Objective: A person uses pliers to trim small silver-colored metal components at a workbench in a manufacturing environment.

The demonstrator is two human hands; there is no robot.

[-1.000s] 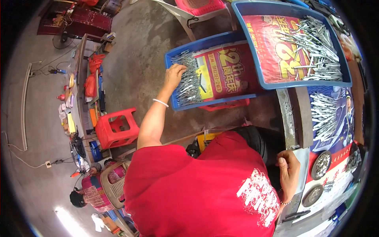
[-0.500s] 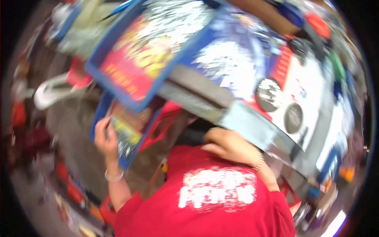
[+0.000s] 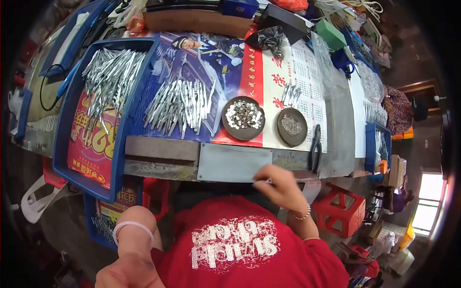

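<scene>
My right hand (image 3: 283, 188), wearing a beaded bracelet, is curled at the table's front edge. Its thumb and forefinger are together, with a tiny pale glint at the tips that I cannot make out. My left hand (image 3: 128, 272) is raised close at the bottom edge, with a pale band (image 3: 133, 226) on the wrist; its fingers are hidden. Before my right hand lies a grey metal plate (image 3: 233, 162). Beyond it stand a dark round dish of shiny small discs (image 3: 243, 115) and a smaller one of tiny metal pieces (image 3: 292, 126). Thin silver metal strips (image 3: 177, 106) lie piled to their left.
A blue tray (image 3: 126, 120) holding more strips overhangs the table's left front edge; another blue tray (image 3: 92, 211) sits below it. Dark-handled pliers (image 3: 315, 149) lie at the right front edge. A red stool (image 3: 340, 211) stands at right. Another person (image 3: 397, 111) is at far right.
My left hand has left the lower blue tray and come back up toward me. My right hand stays near the table edge, curled. The view has turned and sharpened.
</scene>
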